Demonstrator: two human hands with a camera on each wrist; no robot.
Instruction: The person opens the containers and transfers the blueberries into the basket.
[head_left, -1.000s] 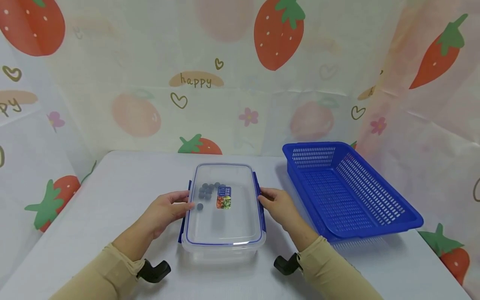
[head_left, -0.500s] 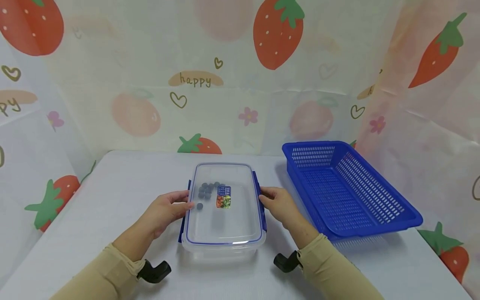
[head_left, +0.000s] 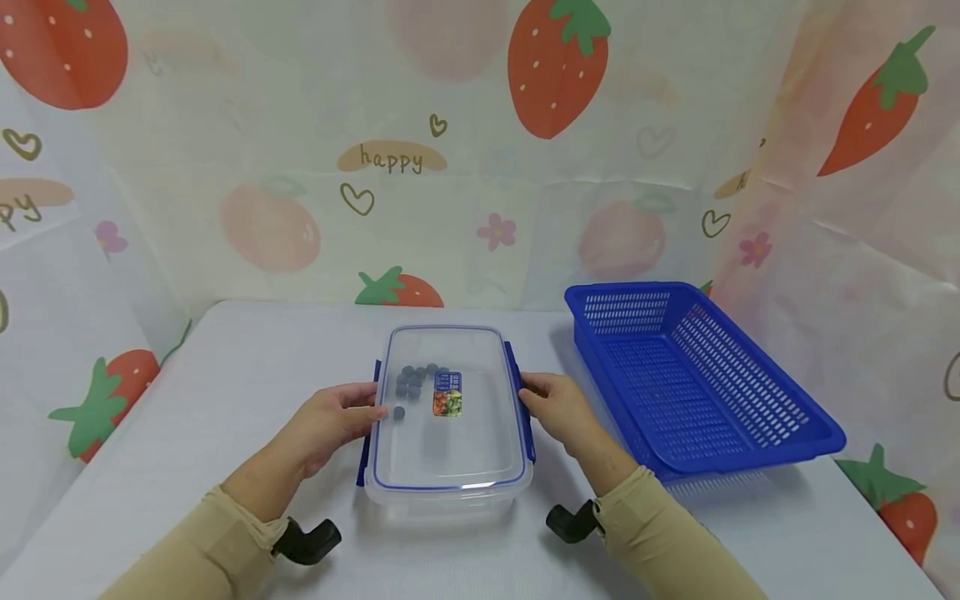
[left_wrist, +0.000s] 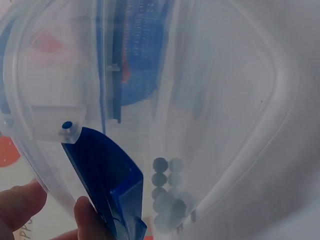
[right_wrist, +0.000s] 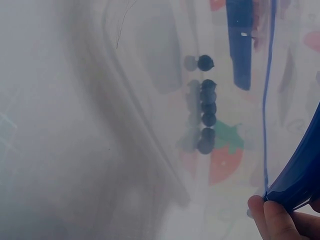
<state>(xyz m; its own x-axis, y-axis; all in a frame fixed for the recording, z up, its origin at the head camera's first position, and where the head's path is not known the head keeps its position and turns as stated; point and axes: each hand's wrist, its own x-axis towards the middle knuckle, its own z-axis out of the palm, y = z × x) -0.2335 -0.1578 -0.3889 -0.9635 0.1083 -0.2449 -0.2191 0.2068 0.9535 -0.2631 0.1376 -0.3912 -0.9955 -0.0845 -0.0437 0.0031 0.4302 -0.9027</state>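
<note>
A clear plastic food container with a blue-edged lid stands on the table in front of me. Small dark round berries, like blueberries, lie inside toward its left. My left hand holds the left side, thumb at the lid's edge and a finger against the blue side latch, which slants outward. On the opposite side, my right hand pinches the right latch, also angled away from the wall. The right wrist view shows only fingertips there; most of that hand is hidden.
A blue perforated plastic basket stands right of the container, near the right forearm. White cloth covers the table, and a fruit-print curtain hangs behind and at both sides. A black fitting sticks out at each wrist.
The right latch and the right hand's fingers have shifted very slightly outward to the right. The left hand, container and basket look unchanged.
</note>
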